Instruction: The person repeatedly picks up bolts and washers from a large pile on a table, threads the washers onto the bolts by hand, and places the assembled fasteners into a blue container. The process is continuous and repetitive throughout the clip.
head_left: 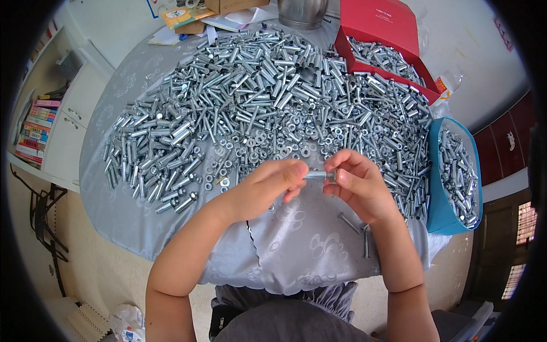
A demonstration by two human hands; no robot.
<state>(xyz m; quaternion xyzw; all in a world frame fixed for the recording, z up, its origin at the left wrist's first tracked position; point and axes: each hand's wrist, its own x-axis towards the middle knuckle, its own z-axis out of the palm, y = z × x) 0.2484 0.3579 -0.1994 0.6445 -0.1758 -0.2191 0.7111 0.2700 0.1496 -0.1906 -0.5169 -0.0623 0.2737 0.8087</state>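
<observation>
Above the near part of the table, a silvery expansion bolt lies level between my two hands. My left hand pinches its left end with thumb and fingers. At the other end, my right hand closes its thumb and fingertips round what looks like the nut and washer end. My fingers hide part of both ends. Just beyond my hands lie loose washers, backed by a wide heap of metal sleeves and bolts. Two loose bolts, one of them upright in view, rest by my right wrist.
A red box with its lid raised holds bolts at the far right. Nearer, a blue fabric bin is full of finished-looking anchors. A metal bucket stands at the back. The grey tablecloth has a scalloped front edge.
</observation>
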